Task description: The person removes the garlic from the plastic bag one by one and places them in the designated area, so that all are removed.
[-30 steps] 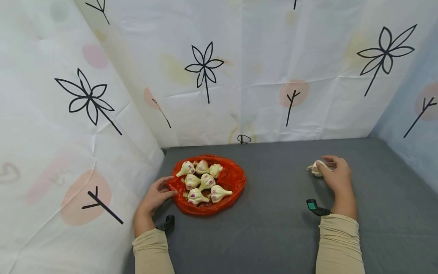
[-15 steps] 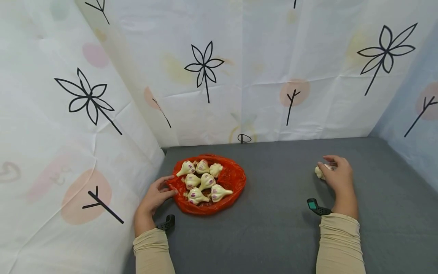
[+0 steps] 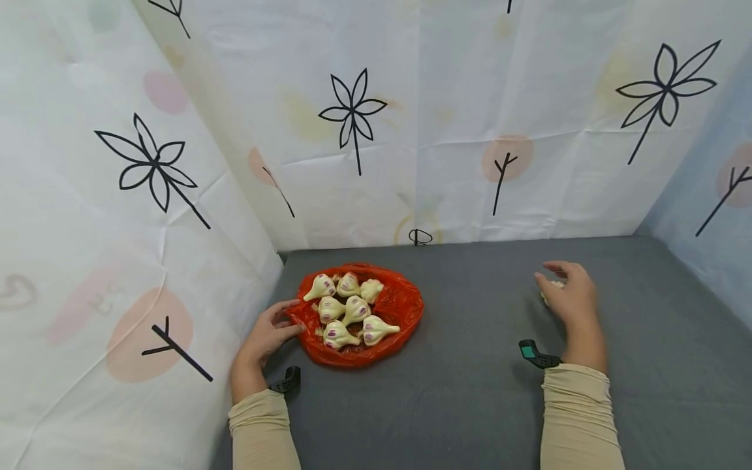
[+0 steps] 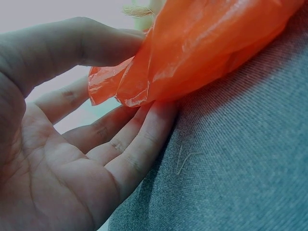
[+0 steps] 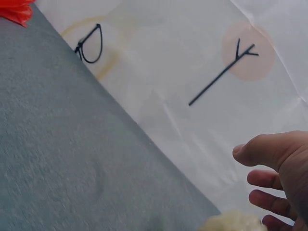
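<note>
A red plastic bag [image 3: 405, 303] lies with its mouth spread wide, several garlic bulbs [image 3: 377, 331] with purple streaks inside it. My left hand [image 3: 262, 341] holds the bag's left rim, thumb on the inner side and fingers beneath, as the bag edge [image 4: 137, 86] in the left wrist view shows. On the right, my right hand [image 3: 572, 297] is over a single garlic bulb [image 3: 557, 284], which it mostly hides. The right wrist view shows the thumb and fingers apart, with the pale bulb [image 5: 233, 222] below them at the frame's bottom edge.
Grey cloth [image 3: 470, 339] covers the table. White printed curtains [image 3: 446, 130] stand along the back and left, with a bluish one [image 3: 699, 215] on the right. Each wrist wears a black device, one by the right sleeve [image 3: 581, 418].
The right hand first shifted slightly right, then left, its thumb and fingers now spread over the single bulb, which it hides more. The left hand and bag have stayed put.
</note>
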A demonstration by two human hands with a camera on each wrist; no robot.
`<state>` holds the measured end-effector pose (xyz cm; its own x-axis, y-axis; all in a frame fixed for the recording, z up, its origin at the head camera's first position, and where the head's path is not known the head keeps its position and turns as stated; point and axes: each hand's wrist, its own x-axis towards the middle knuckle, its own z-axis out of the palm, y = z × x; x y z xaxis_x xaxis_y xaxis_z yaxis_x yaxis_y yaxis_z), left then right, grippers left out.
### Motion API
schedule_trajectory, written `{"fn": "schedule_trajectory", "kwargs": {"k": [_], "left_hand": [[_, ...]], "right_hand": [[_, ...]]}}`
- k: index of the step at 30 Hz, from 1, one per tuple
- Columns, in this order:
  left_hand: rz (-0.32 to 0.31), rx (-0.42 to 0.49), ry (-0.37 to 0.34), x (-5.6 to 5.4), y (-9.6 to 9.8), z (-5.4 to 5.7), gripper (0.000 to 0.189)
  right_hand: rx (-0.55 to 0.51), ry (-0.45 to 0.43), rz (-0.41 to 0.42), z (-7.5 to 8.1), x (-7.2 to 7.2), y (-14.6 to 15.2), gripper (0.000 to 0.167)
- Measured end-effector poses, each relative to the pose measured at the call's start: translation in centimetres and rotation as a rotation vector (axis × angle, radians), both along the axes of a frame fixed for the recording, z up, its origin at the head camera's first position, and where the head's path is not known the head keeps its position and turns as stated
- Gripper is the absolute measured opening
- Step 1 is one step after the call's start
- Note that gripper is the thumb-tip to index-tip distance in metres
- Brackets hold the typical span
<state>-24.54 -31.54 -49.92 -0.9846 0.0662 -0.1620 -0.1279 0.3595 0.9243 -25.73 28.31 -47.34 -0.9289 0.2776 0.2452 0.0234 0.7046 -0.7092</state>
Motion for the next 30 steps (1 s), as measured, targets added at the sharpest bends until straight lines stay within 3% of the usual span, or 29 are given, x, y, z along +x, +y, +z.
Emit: {"fn": "schedule_trajectory", "kwargs": {"k": [7,11,22,30], "left_hand": [[0.002,-0.004,-0.001,-0.1,0.0,0.2,0.067],[0.004,-0.004,-0.002,0.0,0.0,0.1,0.067],[0.004,0.016,-0.003,0.2,-0.1,0.0,0.067],[0.003,0.007,-0.007,0.3,-0.1,0.1,0.067]], "right_hand": [[-0.035,0.138,0.164,0.7,-1.1,-3.4,0.039],[-0.089,0.165,0.275,0.8,-1.6,-5.7,0.038],[-0.154,0.117,0.505,1.5,-1.9,-12.6,0.034],[-0.187,0.091,0.637,0.8,-1.5,-16.2,0.030]]}}
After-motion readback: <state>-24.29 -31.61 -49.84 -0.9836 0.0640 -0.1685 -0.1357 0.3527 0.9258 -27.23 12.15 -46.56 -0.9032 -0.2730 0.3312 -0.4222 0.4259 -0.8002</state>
